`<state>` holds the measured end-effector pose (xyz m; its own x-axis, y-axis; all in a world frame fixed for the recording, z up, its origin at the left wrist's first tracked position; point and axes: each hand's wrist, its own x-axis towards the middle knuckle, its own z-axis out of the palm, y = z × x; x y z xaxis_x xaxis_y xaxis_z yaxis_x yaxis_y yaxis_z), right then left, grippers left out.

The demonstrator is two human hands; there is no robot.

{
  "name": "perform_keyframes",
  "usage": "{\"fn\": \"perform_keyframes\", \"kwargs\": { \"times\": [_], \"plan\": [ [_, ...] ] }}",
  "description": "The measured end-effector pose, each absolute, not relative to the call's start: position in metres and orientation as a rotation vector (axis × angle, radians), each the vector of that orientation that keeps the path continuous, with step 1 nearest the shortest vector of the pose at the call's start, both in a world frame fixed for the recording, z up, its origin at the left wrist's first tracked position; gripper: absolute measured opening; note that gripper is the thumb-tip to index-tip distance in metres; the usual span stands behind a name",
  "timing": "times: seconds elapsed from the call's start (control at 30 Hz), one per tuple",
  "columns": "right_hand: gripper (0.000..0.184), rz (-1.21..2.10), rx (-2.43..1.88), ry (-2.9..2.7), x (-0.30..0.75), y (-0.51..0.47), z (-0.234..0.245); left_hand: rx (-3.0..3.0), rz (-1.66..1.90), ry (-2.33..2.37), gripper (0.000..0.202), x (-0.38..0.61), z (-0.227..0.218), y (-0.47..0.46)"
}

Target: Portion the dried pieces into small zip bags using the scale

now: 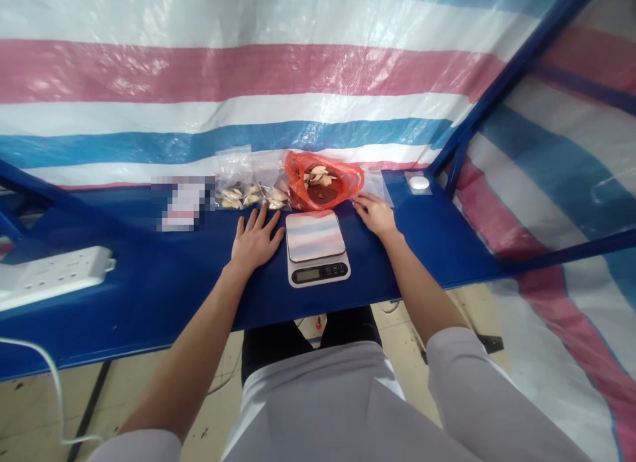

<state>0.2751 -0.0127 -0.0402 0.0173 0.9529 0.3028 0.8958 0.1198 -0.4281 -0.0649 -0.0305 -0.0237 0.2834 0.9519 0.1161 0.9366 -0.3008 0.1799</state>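
Observation:
My left hand (255, 238) lies flat on the blue table (149, 283) with fingers spread, just left of a small digital scale (316, 245) and near clear bags of pale slices (251, 195). My right hand (375, 213) rests open on the table right of the scale, its fingertips touching an empty clear bag (378, 183) beside a red plastic bag (322, 181) that holds more pale slices. The scale's shiny platform is bare.
A white power strip (52, 274) sits at the table's left end, its cable hanging down. A small white round object (419, 182) lies at the back right. A blurred card (181, 202) lies left of the bags. Striped tarpaulin (248, 71) and blue frame bars (501, 77) enclose the table.

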Motion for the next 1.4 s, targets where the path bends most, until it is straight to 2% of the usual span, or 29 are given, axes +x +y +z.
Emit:
{"fn": "perform_keyframes", "kwargs": {
  "times": [0.27,0.6,0.83,0.97,1.2,1.3,1.4],
  "plan": [
    [0.027,0.127,-1.819,-1.873,0.268,-0.016,-0.029,2.465,0.372,1.808,0.058,-0.067,-0.025,-0.031],
    [0.03,0.207,-1.775,-1.532,0.275,-0.017,-0.024,2.303,0.747,1.754,0.052,-0.074,-0.023,-0.027],
    [0.031,0.381,-1.518,-1.278,0.278,-0.023,0.0,2.157,1.09,1.535,0.047,-0.067,0.002,-0.027],
    [0.034,0.587,-1.363,-1.217,0.273,-0.028,0.026,1.922,1.22,1.331,0.045,-0.049,0.024,-0.028],
    [0.03,0.937,-1.092,-1.095,0.244,-0.033,0.068,1.432,1.071,1.035,0.044,-0.001,0.055,-0.031],
    [0.029,1.073,-0.98,-1.029,0.229,-0.032,0.075,1.234,0.972,1.03,0.036,0.017,0.06,-0.032],
    [0.027,1.19,-0.863,-1.004,0.214,-0.03,0.078,1.07,0.889,1.066,0.037,0.027,0.059,-0.033]
  ]
}}
